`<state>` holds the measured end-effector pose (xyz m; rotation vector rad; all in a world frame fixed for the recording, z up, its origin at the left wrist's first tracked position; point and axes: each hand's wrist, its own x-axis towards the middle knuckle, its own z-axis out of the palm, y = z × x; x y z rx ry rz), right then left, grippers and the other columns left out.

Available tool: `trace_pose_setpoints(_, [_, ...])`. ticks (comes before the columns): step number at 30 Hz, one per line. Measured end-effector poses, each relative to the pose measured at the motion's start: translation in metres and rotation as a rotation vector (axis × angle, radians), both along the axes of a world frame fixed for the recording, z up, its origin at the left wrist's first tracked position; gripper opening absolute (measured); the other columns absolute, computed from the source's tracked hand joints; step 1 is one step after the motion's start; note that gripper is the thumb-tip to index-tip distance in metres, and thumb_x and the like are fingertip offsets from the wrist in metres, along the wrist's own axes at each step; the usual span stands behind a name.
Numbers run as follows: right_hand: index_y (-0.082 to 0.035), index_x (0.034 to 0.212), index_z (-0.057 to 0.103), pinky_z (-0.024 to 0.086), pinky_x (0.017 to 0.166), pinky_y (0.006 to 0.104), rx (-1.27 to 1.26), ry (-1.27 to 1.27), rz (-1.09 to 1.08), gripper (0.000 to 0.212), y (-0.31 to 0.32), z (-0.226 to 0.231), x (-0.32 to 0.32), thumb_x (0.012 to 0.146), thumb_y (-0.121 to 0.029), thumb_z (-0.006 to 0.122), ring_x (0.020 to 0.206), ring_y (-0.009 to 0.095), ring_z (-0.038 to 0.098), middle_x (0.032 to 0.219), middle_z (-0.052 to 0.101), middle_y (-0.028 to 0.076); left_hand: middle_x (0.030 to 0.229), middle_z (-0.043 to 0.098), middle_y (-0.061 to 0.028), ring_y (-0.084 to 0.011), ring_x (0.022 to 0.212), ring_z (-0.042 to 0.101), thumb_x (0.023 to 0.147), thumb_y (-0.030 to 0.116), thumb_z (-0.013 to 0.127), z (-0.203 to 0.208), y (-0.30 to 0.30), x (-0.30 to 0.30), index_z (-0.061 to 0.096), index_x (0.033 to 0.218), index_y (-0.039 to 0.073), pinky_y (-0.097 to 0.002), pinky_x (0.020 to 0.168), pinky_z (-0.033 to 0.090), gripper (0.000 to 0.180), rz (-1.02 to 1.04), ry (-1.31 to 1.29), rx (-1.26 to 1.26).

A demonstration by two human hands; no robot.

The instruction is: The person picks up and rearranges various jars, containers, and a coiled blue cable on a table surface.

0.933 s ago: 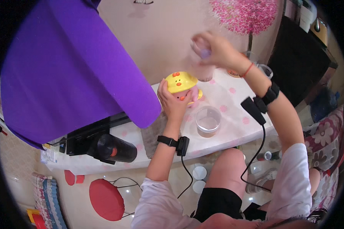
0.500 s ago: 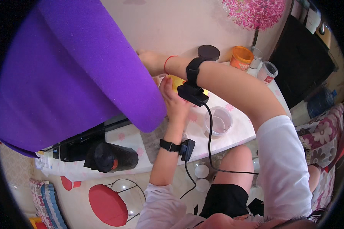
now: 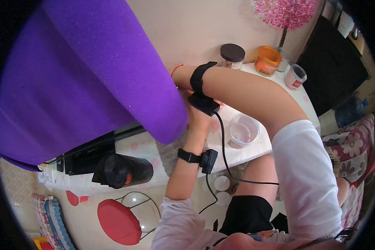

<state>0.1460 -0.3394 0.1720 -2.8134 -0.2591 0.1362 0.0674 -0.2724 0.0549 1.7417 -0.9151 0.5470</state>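
Observation:
A large purple fabric-covered thing [image 3: 91, 83] fills the upper left and hides much of what lies behind it. My left hand [image 3: 198, 116] is over the table beside its edge; only the back of the hand shows and its fingers are hidden. My right arm reaches across from the right, and my right hand [image 3: 178, 79] passes behind the purple fabric, so its fingers are out of sight. Whatever either hand holds cannot be seen. A clear round plastic tub [image 3: 243, 130] stands to the right of my left hand. Each wrist wears a black strap with a small cabled device.
On the white floral table [image 3: 221, 156] stand a dark-lidded jar [image 3: 232, 54], an orange tub [image 3: 267, 61] and a clear cup [image 3: 295, 77]. A black roll [image 3: 131, 171] lies front left on the table near a grey cloth [image 3: 166, 154]. A red stool [image 3: 118, 221] stands below.
My right hand has moved left, farther behind the purple fabric. My left fingers, visible before beside a yellow thing, are now hidden, and the yellow thing is out of sight. The view has shifted slightly.

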Motion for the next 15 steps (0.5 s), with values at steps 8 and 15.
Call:
trace_pose_setpoints(8, [0.001,0.121,0.057,0.045,0.093,0.0416,-0.026,-0.348,0.067,0.047,-0.066,0.042,-0.058,0.094,-0.037,0.051,0.106,0.035,0.059,0.114,0.062,0.021,0.135,0.034,-0.0246,-0.0402,0.125,0.037,0.062,0.005,0.077,0.01,-0.022,-0.013,0.018,0.142,0.001,-0.0489,0.107,0.032,0.099,-0.052,0.005,-0.031])
trace_pose_setpoints(15, [-0.001,0.136,0.037,0.044,0.094,0.0421,-0.002,-0.073,-0.094,0.065,-0.098,0.007,-0.166,0.09,-0.043,0.056,0.112,0.04,0.053,0.127,0.048,0.024,0.141,0.033,-0.0184,-0.0307,0.133,0.033,0.072,0.006,0.049,-0.002,-0.014,0.007,0.034,0.134,-0.001,-0.0433,0.112,0.023,0.064,-0.496,0.114,-0.312])
